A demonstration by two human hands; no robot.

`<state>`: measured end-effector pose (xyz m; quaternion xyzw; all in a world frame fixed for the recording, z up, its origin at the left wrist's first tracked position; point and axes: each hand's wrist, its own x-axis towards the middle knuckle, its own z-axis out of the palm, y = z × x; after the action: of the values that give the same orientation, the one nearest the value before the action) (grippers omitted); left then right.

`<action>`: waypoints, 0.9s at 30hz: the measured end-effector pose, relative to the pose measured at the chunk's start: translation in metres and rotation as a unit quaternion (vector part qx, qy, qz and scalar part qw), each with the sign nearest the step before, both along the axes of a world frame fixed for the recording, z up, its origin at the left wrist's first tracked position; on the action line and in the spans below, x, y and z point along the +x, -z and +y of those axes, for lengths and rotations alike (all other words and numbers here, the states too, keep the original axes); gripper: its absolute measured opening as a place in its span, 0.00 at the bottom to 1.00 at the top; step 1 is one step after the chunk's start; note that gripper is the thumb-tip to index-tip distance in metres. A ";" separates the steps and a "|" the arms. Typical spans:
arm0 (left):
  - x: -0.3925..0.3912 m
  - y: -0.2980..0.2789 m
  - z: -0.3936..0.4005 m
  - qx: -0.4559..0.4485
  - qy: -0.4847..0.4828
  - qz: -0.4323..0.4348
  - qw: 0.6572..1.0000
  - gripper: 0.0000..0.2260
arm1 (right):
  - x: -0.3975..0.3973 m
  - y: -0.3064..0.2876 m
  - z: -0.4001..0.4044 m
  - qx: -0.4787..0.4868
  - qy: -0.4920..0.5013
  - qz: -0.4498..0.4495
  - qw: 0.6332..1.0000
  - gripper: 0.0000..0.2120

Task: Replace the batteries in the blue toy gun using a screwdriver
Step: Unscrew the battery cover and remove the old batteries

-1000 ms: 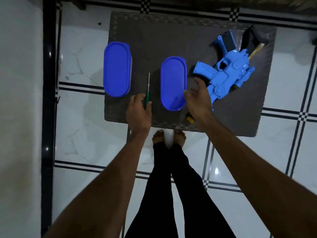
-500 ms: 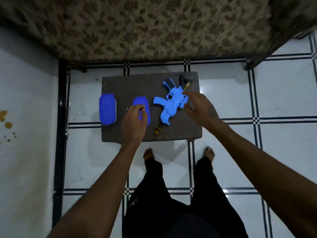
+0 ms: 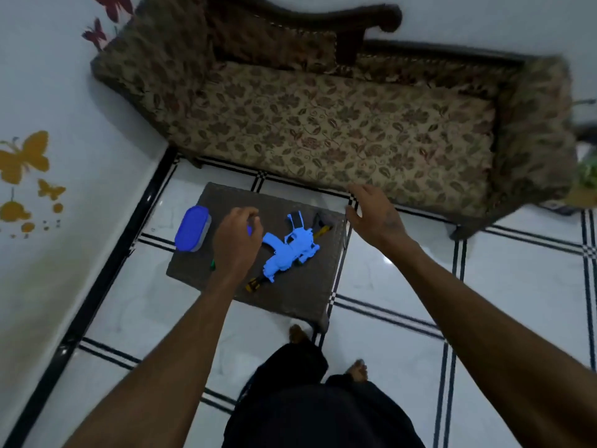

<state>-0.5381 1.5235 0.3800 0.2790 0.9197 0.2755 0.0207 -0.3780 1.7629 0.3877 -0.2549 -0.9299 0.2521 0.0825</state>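
The blue toy gun (image 3: 289, 248) lies on a low brown table (image 3: 290, 299), its yellow-and-black tip (image 3: 253, 286) pointing at the near edge. My left hand (image 3: 237, 240) hovers over the table left of the gun, fingers loosely curled, nothing visibly in it. The green handle end of the screwdriver (image 3: 212, 264) shows on the table beside my left wrist; the rest is hidden under the hand. My right hand (image 3: 371, 215) is open with spread fingers above the table's far right corner, apart from the gun.
A blue lidded container (image 3: 193, 228) stands at the table's left end; a sliver of another blue container (image 3: 249, 229) shows behind my left fingers. A black and yellow object (image 3: 321, 223) lies beyond the gun. A floral sofa (image 3: 339, 130) stands behind; a wall runs along the left.
The view has pulled up and back, so the table looks smaller and the sofa is in sight. Both hands have lifted off the table; my right hand has moved right, off the gun.
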 end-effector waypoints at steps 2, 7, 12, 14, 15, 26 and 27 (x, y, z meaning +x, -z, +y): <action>-0.006 0.003 0.001 0.005 -0.027 -0.002 1.000 0.10 | -0.014 0.001 0.014 0.004 -0.036 -0.007 0.999 0.22; -0.023 0.015 0.001 0.013 -0.081 -0.019 0.996 0.10 | -0.055 -0.005 0.043 0.016 -0.062 0.019 0.998 0.19; -0.026 0.025 0.004 0.017 -0.183 -0.047 0.982 0.11 | -0.110 0.006 0.066 0.009 -0.132 -0.021 0.991 0.20; -0.021 0.032 0.008 0.011 -0.212 -0.041 0.976 0.11 | -0.132 0.016 0.073 0.004 -0.187 -0.023 0.982 0.20; -0.018 0.037 0.014 0.009 -0.242 -0.037 0.969 0.10 | -0.148 0.022 0.078 0.005 -0.228 -0.020 0.974 0.19; 0.045 0.032 0.092 -0.015 -0.557 -0.069 0.828 0.07 | -0.272 0.059 0.087 -0.034 -0.549 -0.012 0.835 0.22; 0.048 0.026 0.097 -0.008 -0.579 -0.069 0.812 0.06 | -0.281 0.054 0.081 -0.034 -0.568 -0.004 0.822 0.22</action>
<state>-0.4901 1.6209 0.3535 -0.3251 0.9093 0.2481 -0.0773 -0.6585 1.8438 0.3334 0.3149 -0.9012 0.2848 -0.0876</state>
